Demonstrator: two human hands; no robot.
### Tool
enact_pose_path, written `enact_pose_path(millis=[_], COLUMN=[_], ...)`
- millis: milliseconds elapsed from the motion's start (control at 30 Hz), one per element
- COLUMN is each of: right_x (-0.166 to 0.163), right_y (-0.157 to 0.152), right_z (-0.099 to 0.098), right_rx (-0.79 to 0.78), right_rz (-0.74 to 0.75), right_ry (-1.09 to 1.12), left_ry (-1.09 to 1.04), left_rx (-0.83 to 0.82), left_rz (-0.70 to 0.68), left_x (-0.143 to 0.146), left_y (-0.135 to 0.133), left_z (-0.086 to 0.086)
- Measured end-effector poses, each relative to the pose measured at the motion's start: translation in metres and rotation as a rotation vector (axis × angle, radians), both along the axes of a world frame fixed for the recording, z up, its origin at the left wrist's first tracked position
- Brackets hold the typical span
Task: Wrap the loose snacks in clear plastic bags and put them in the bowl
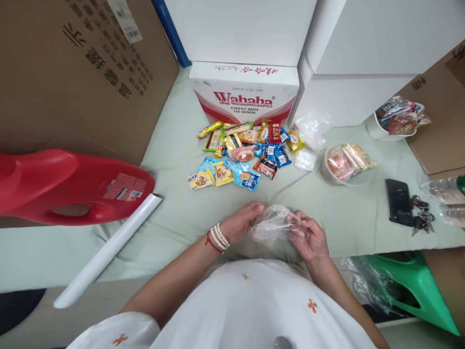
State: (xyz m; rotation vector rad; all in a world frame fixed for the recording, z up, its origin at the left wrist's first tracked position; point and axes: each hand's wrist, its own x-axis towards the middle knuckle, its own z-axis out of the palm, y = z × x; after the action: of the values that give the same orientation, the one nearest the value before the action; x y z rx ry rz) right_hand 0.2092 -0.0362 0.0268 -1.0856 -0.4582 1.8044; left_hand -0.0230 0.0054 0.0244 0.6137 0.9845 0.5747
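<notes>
As both hands work in front of the Wahaha carton (244, 97), here's the clear plastic bag (271, 225), its left edge held by the left hand (240, 223), its right pinched by the right hand (313, 238); can't tell if it's filled. Right of the carton, a clear round tub (336, 180) carries pink and pale wrapped snacks; farther right, a white bin (375, 130) brims with packets!

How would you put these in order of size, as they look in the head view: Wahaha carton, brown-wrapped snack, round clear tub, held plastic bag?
1. Wahaha carton
2. Held plastic bag and round clear tub: too alike to rank
3. Brown-wrapped snack
</notes>
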Motion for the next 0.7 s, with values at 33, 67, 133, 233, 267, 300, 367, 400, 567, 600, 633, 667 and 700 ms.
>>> enact_pose_path(millis=[33, 67, 133, 233, 267, 300, 367, 400, 567, 600, 633, 667, 700], right_x=[0.002, 0.004, 0.01, 0.016, 0.016, 0.014, 0.006, 0.001, -0.022, -0.023, -0.022, -0.019, -0.015], right_y=[0.0, 0.001, 0.001, 0.0, -0.001, -0.002, -0.003, -0.003, -0.004, -0.005, -0.007, -0.008, -0.01], right_z=[0.002, 0.003, 0.005, 0.006, 0.005, 0.003, 0.0, -0.002, -0.011, -0.013, -0.014, -0.014, -0.015], right_rx=[-0.009, -0.023, -0.062, -0.126, -0.143, -0.154, -0.159, -0.154, -0.078, -0.07, -0.067, -0.067, -0.062], right_rz=[0.006, 0.003, 0.008, 0.09, 0.122, 0.143, 0.136, 0.111, -0.008, -0.002, 0.014, 0.037, 0.064], right_ry=[-0.006, -0.006, -0.006, -0.054, -0.073, -0.09, -0.119, -0.137, -0.238, -0.253, -0.272, -0.298, -0.337], left_ry=[0.017, 0.034, 0.105, 0.432, 0.609, 0.764, 0.986, 1.042, 0.948, 0.924, 0.87, 0.829, 0.779], left_rx=[0.033, 0.083, 0.216, 0.612, 0.804, 0.963, 1.145, 1.162, 0.865, 0.801, 0.729, 0.673, 0.62], left_rz=[-0.08, -0.154, -0.284, -0.285, -0.19, -0.071, 0.14, 0.204, -0.022, -0.035, -0.053, -0.058, -0.052], left_x=[0.002, 0.002, -0.004, -0.02, -0.024, -0.027, -0.027, -0.024, 0.007, 0.012, 0.014, 0.015, 0.014], left_y=[0.0, 0.002, 0.014, 0.047, 0.058, 0.067, 0.075, 0.072, 0.024, 0.015, 0.008, 0.004, 0.003], left_z=[-0.002, -0.003, 0.0, 0.021, 0.031, 0.041, 0.058, 0.061, 0.025, 0.013, 0.003, -0.005, -0.011])
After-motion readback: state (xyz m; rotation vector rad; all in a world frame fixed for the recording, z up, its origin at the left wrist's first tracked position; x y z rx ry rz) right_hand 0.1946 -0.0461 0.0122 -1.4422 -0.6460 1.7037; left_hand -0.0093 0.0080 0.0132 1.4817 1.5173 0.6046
